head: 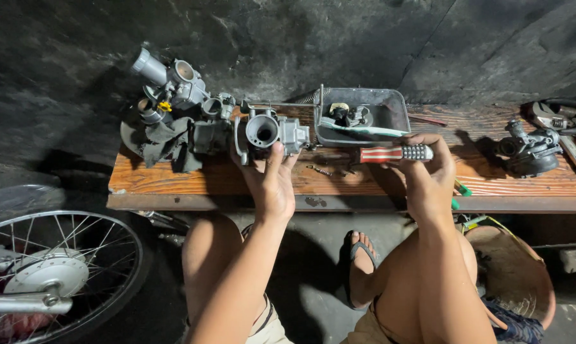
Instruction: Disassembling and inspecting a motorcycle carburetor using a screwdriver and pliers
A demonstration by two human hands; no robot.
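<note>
On the wooden table (pixel 173 181), the left hand (pixel 272 185) has its grip closed around a carburetor (pixel 269 134), bore facing up. The right hand (pixel 428 172) clutches a red-striped screwdriver (pixel 390 153), lying sideways, tip pointing left toward the carb, just beside it.

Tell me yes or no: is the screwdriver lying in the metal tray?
No, the right hand holds the screwdriver above the bench, in front of the tray.
</note>
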